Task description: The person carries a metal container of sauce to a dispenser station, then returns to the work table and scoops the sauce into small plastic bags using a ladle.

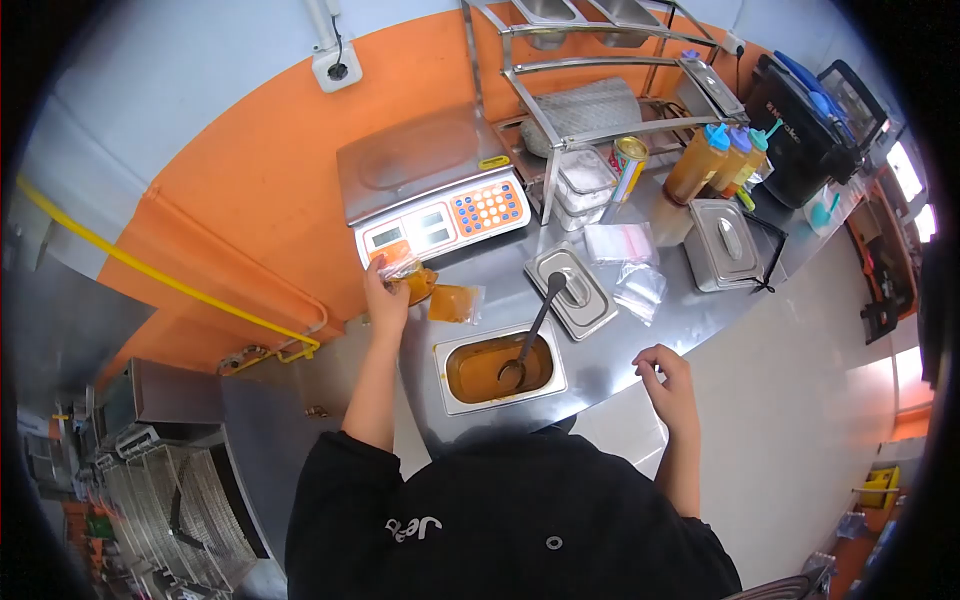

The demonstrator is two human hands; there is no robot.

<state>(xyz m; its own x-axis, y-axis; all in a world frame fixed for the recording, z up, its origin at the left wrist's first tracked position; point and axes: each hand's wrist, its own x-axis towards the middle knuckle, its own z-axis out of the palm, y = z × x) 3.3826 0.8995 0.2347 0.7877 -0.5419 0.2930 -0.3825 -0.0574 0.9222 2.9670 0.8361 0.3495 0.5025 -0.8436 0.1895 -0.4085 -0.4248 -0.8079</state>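
Observation:
At the left side of the steel table, my left hand (385,297) is closed on a small clear bag of orange-brown sauce (420,284), in front of the scale (440,220). A second filled bag (452,303) lies flat just to its right. Nearer me is a steel pan (552,397) of brown sauce, with a dark ladle (538,325) leaning in it. Its handle rests over a steel lid (597,313). My right hand (659,370) hovers by the table's front edge, fingers curled and partly apart, holding nothing visible.
Empty clear bags (638,290) and a bag stack (618,243) lie beyond the lid. A lidded steel container (722,245), sauce bottles (697,165), a can (628,165) and a clear tub (583,185) stand farther back, near a metal rack (590,65).

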